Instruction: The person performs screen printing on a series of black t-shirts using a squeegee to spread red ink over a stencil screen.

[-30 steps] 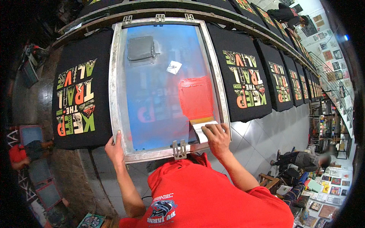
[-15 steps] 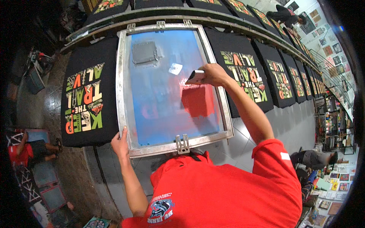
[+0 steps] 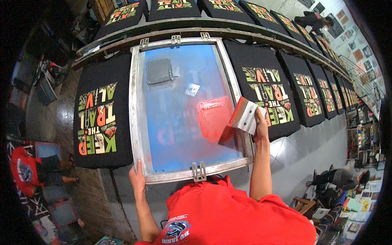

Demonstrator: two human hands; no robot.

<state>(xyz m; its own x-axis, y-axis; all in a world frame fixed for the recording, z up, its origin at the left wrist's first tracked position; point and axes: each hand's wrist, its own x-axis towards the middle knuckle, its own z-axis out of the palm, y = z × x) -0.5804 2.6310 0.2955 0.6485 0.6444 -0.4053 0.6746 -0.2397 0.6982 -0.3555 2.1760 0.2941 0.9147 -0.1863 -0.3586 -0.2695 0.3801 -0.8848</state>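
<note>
A metal-framed printing screen (image 3: 135, 106) with a blue mesh lies in front of me. It carries a dark grey ink patch (image 3: 159, 71), a small white scrap (image 3: 192, 89) and a red ink patch (image 3: 210, 118) at lower right. My left hand (image 3: 137, 173) grips the frame's near left corner, thumb along the side. My right hand (image 3: 260, 126) holds a squeegee (image 3: 247, 116) with a silver handle and red-edged blade, raised and tilted over the frame's right side. A metal clamp (image 3: 199, 171) sits on the near edge.
Black printed shirts on boards flank the screen (image 3: 100, 73) (image 3: 300, 85), with another row beyond a rail (image 3: 106, 47). A person in red (image 3: 24, 167) is at left, another seated (image 3: 339, 177) at lower right, a third (image 3: 312, 22) upper right. Prints cover the right wall (image 3: 365, 61).
My right hand swept the squeegee from the red patch's near end to its far end, then lifted it rightward and turned it over. My left hand stays on the frame. The view has shifted.
</note>
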